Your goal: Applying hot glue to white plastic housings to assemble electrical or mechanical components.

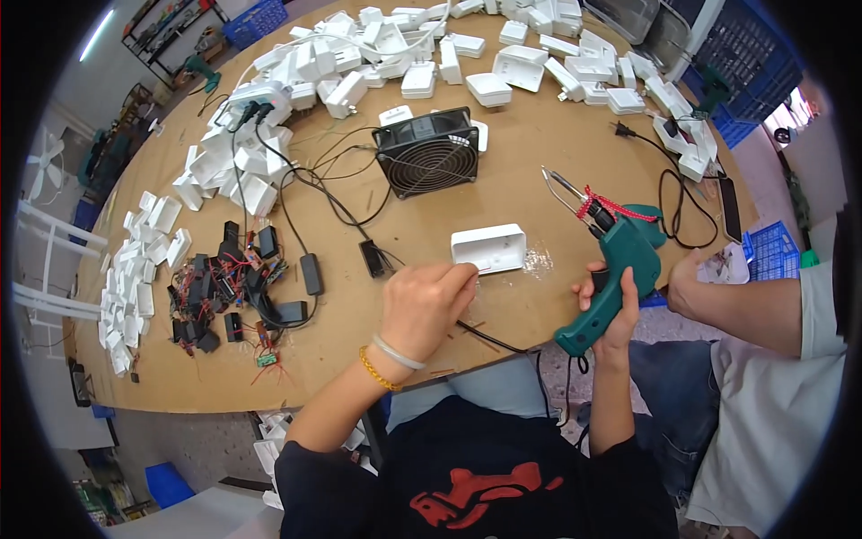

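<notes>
My right hand (608,305) is wrapped round the handle of a green soldering gun (628,256), its metal tip pointing up and left above the table. A red-and-white cord is tied about the gun's front. Close to the middle of the table's near side, my left hand (424,298) is closed in a pinch at the lower left edge of a white plastic case half (488,241). What those fingers hold, if anything, is too small to make out. The case half lies open side up, with small clear bits scattered at its right.
A black fan (426,154) stands beyond the case. White plastic housings (346,58) heap along the far and left sides. Dark components with red wires (220,292) pile at left. Another person's arm (745,301) rests at right, by a black plug cord (669,193).
</notes>
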`<state>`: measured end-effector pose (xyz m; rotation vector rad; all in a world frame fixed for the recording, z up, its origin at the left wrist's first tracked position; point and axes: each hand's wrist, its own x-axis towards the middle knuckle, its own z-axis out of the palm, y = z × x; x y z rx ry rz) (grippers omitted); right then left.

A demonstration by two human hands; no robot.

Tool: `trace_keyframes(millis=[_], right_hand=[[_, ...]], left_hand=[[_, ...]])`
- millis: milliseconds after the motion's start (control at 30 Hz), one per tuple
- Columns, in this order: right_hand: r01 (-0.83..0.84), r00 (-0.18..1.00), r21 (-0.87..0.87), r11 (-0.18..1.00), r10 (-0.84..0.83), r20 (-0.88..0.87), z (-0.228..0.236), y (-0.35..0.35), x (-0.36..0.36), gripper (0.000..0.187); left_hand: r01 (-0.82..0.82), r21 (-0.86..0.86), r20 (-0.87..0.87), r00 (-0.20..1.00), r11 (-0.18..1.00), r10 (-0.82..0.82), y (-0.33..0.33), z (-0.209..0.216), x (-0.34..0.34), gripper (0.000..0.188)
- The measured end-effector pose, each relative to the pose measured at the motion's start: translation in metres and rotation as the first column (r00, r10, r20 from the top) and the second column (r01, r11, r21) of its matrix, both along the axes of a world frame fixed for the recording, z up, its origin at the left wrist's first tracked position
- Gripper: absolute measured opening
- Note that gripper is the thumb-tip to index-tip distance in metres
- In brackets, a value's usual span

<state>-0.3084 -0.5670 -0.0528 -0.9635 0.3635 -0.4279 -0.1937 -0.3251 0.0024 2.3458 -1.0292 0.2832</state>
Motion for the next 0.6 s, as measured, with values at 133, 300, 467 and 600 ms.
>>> trace_keyframes(millis=[133,300,467,600], right_hand=[[-0.001,1.000,0.006,1.000,0.001,0.014,-0.004,0.000,-0.001,0.056],[-0.004,1.000,-0.022,1.000,0.004,-0.006,-0.001,0.008,-0.013,0.055],[-0.071,0.997,-0.279,0.958,0.062,-0.041,-0.011,0.020,-0.073,0.069],[-0.087,0.992,-0.401,0.912,0.044,-0.115,-0.009,0.036,-0.102,0.057]], left_hand=[[-0.042,-0.040,0.163,0.985,0.998,0.048,-0.027,-0.002,0.002,0.008],[0.001,-0.075,0.117,0.993,0.997,0.007,-0.048,-0.021,0.017,0.009],[0.038,-0.120,0.106,0.994,0.992,-0.026,-0.048,-0.040,0.016,0.006],[0.012,-0.111,0.126,0.992,0.994,0.002,-0.051,-0.048,0.015,0.007]])
